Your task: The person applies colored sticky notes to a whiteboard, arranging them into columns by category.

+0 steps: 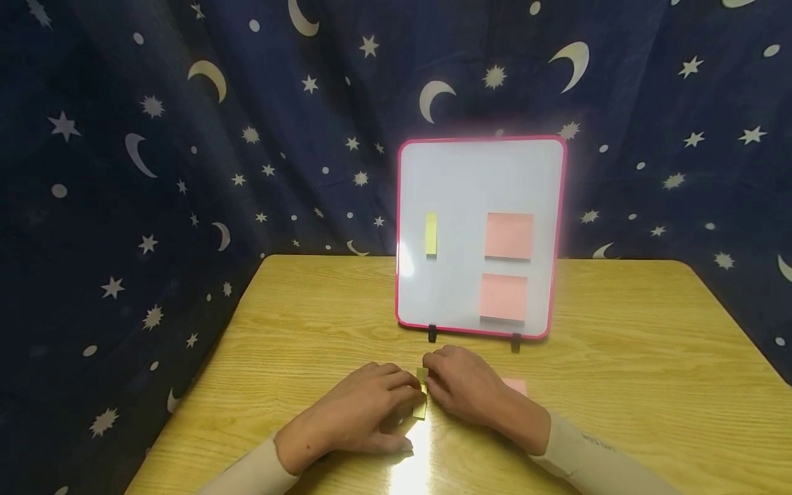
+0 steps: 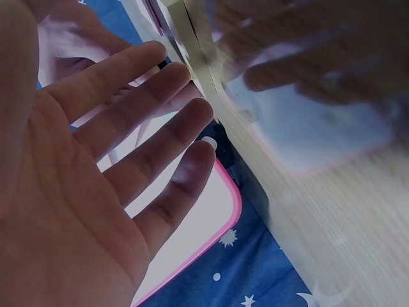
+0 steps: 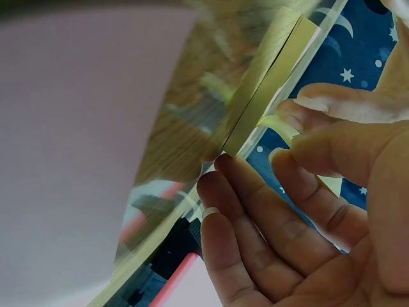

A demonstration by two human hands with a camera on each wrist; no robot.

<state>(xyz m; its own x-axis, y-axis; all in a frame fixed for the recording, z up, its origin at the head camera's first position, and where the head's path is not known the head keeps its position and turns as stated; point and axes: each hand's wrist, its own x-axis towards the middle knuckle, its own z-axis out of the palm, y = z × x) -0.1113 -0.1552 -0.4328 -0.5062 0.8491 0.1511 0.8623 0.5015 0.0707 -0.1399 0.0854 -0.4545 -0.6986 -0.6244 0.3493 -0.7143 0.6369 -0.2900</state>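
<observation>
A narrow yellow sticky note pad lies on the table between both hands. My right hand is at its far end; in the right wrist view the thumb and index finger pinch a curled yellow sticky note lifting off the pad. The other fingers of that hand rest near the table. My left hand lies along the pad's left side, its fingertips at the pad. The left wrist view shows this hand with its fingers nearly straight and the palm bare.
A pink-framed whiteboard stands behind the hands on black feet. It bears a yellow strip and two pink notes, the upper and the lower. A pink pad is partly hidden behind my right wrist.
</observation>
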